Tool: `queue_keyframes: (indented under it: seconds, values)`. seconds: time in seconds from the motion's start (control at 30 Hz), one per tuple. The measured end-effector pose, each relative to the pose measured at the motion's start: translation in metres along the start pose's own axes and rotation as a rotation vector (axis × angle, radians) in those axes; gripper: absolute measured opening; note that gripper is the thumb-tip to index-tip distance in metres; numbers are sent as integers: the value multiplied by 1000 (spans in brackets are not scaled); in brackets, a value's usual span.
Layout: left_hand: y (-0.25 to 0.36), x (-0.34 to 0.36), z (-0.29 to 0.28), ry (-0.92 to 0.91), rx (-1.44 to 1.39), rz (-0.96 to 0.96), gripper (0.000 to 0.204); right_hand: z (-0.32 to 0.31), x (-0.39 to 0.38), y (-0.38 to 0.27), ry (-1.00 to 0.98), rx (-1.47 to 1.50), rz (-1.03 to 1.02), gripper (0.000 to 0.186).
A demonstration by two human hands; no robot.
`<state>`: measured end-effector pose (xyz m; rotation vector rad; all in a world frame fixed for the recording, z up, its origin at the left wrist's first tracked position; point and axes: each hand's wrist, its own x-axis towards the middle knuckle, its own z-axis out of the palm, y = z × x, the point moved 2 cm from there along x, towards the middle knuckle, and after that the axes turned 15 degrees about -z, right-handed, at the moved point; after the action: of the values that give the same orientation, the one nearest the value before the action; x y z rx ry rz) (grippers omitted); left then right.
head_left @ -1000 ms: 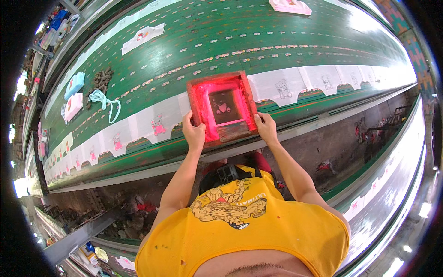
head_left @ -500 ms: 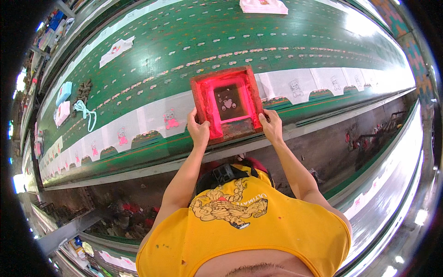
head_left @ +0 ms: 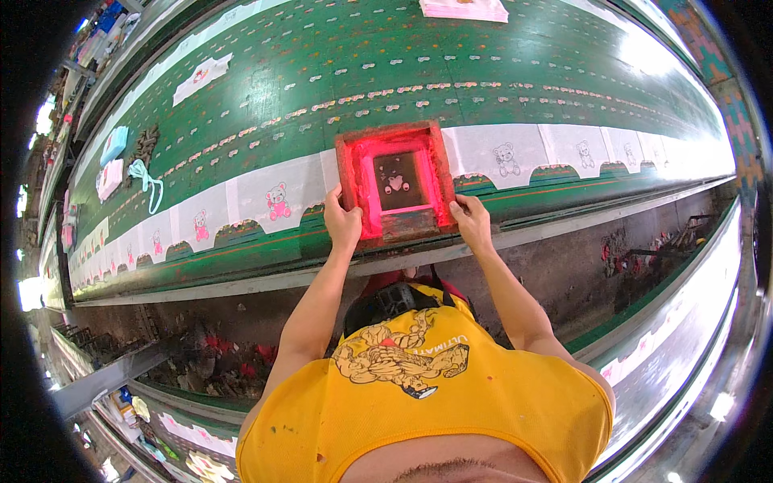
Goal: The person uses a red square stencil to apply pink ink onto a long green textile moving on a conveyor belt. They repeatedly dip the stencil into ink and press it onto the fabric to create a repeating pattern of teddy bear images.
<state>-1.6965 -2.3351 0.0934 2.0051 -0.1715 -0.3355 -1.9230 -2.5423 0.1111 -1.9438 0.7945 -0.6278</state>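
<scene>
A small screen-printing frame (head_left: 400,183) with worn reddish-brown edges, pink ink inside and a dark mesh window showing a bear motif is between my hands. My left hand (head_left: 344,224) is closed round its near left corner, and my right hand (head_left: 473,224) grips the near right corner. The frame lies over the row of white cloth pieces along the table's near edge, hiding the one under it; whether it touches the cloth I cannot tell. Left of it, a cloth piece (head_left: 251,200) carries a bear with pink filled in. To the right, another cloth piece (head_left: 483,138) has only a grey bear outline.
The long green table (head_left: 266,97) bears rows of small printed marks. Toward its left end lie a pale blue strip of cloth (head_left: 147,183), folded cloths (head_left: 111,165) and a dark crumpled rag (head_left: 146,145). A pink-white stack (head_left: 465,8) sits at the far side.
The frame and both hands have shifted slightly to the right along the row of cloth pieces. The view has moved with them, and my grip looks the same.
</scene>
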Motion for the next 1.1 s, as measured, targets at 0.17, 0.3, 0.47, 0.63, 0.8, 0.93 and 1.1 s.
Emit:
queue_keyframes:
  seconds: [0.17, 0.3, 0.47, 0.63, 0.8, 0.93, 1.1]
  values:
    - [3, 0, -1, 1, 44, 9, 55, 2, -6, -41, -23, -298, -539, 44]
    - [-7, 5, 1, 20, 94, 16, 53, 25, -17, -80, -380, -326, -763, 43]
    - [-1, 1, 0, 28, 107, 35, 54, 45, -5, -81, -334, -446, -827, 37]
    - [0, 0, -2, 15, 116, 40, 54, 46, -2, -84, -329, -341, -811, 34]
    - [-8, 3, 0, 18, 99, 63, 55, 53, -7, -73, -301, -369, -874, 34]
    - [-13, 2, 1, -2, 99, 32, 56, 74, 47, -69, -210, -367, -939, 32]
    - [-9, 1, 0, -53, 18, -32, 57, 91, 122, -63, -273, -350, -876, 26]
